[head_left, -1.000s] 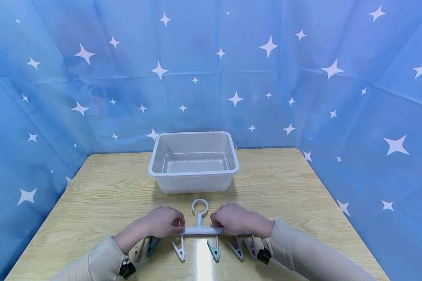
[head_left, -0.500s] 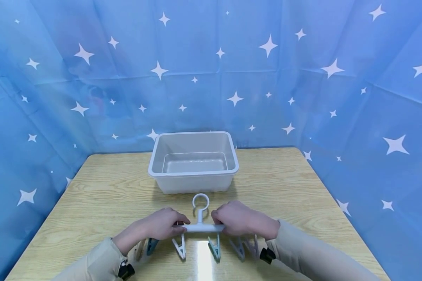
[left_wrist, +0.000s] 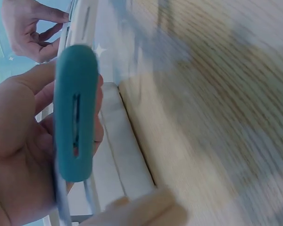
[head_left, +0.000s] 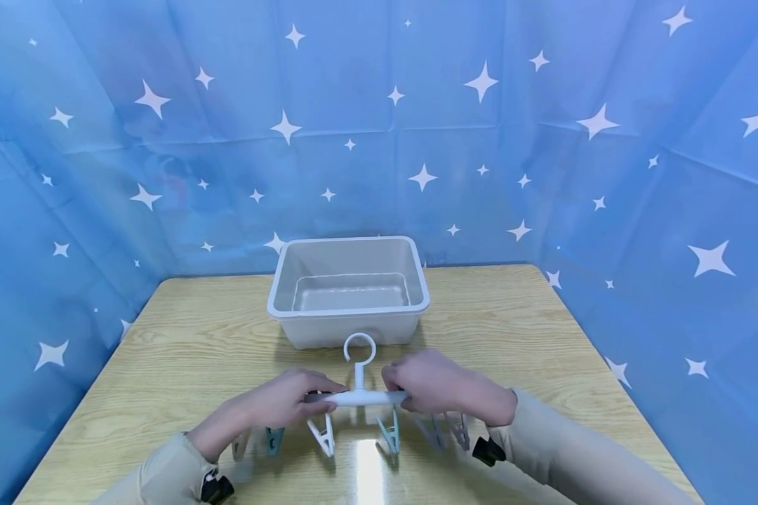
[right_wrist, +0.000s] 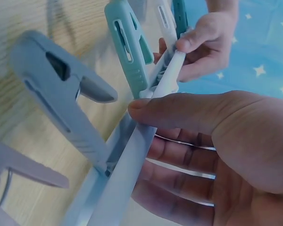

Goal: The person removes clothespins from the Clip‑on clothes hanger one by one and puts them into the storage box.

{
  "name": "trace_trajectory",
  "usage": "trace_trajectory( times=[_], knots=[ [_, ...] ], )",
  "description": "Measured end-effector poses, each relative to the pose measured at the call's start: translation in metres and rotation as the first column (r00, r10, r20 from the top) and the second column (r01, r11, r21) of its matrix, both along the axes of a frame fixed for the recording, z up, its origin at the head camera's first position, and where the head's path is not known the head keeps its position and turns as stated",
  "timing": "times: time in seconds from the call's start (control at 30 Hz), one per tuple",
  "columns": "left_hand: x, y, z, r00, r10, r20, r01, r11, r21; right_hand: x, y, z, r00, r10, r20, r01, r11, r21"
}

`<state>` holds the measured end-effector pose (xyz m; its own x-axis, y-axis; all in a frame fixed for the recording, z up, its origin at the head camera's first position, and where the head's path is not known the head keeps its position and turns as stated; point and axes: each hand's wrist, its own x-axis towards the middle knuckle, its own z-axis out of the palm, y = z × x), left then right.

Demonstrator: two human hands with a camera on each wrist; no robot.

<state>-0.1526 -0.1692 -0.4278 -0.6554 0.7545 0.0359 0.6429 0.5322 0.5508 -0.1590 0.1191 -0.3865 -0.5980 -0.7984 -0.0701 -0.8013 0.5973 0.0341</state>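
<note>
A white clip hanger (head_left: 363, 398) with a round hook is held in both hands above the table. Left of the hook, my left hand (head_left: 284, 401) pinches its bar between thumb and fingers. My right hand (head_left: 439, 384) grips the bar on the other side, thumb on top and fingers beneath. Several clothespins hang along the bar: a white clothespin (head_left: 323, 438) and a light teal clothespin (head_left: 389, 433) in the middle, a dark teal clothespin (left_wrist: 75, 113) and a blurred beige clothespin (left_wrist: 151, 207) by my left hand, a grey-blue clothespin (right_wrist: 61, 94) and a mauve clothespin (right_wrist: 33, 172) by my right.
Behind the hanger, a light grey plastic basin (head_left: 347, 328) stands on the wooden table (head_left: 512, 330), nothing inside it. The hook overlaps the basin's front wall in the head view. A blue star-patterned curtain (head_left: 379, 168) surrounds the table's back and sides.
Both hands have raised the hanger off the table and a little toward the basin. The hook now overlaps the basin's front, and the clothespins hang below the bar.
</note>
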Motion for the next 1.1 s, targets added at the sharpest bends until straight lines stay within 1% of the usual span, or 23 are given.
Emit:
trace_trajectory(
  times=[0.17,0.3,0.4,0.57,0.7,0.83,0.87,0.97,1.1],
  knots=[
    [0.000,0.000,0.004,0.999,-0.014,-0.034,0.014,1.000,0.012,0.000,0.000,0.005,1.000,-0.012,0.010,0.012,1.000,-0.018],
    [0.000,-0.002,0.005,1.000,-0.008,-0.026,0.008,1.000,0.015,0.000,0.001,0.007,0.999,-0.022,0.037,0.023,0.999,-0.037],
    [0.000,-0.003,0.007,0.999,-0.006,-0.036,0.007,1.000,0.018,-0.002,0.001,0.009,0.998,-0.027,0.064,0.030,0.998,-0.058],
    [0.000,-0.006,0.011,0.995,-0.002,-0.100,0.006,0.999,0.035,-0.005,0.003,0.014,0.996,-0.035,0.080,0.043,0.994,-0.105],
    [-0.002,-0.008,0.014,0.991,0.006,-0.131,0.001,0.999,0.050,-0.009,0.005,0.020,0.996,-0.026,0.086,0.036,0.991,-0.127],
    [-0.003,-0.011,0.018,0.986,0.011,-0.166,0.000,0.998,0.063,-0.013,0.007,0.025,0.993,-0.014,0.119,0.032,0.988,-0.152],
    [-0.003,-0.012,0.019,0.983,0.015,-0.185,-0.004,0.998,0.061,-0.014,0.008,0.027,0.992,-0.009,0.124,0.029,0.987,-0.159],
    [-0.004,-0.014,0.023,0.977,0.031,-0.212,-0.021,0.999,0.050,-0.016,0.010,0.031,0.989,-0.016,0.149,0.041,0.985,-0.169],
    [-0.005,-0.016,0.028,0.972,0.055,-0.228,-0.047,0.998,0.040,-0.019,0.011,0.036,0.985,-0.019,0.171,0.050,0.983,-0.179]
  ],
)
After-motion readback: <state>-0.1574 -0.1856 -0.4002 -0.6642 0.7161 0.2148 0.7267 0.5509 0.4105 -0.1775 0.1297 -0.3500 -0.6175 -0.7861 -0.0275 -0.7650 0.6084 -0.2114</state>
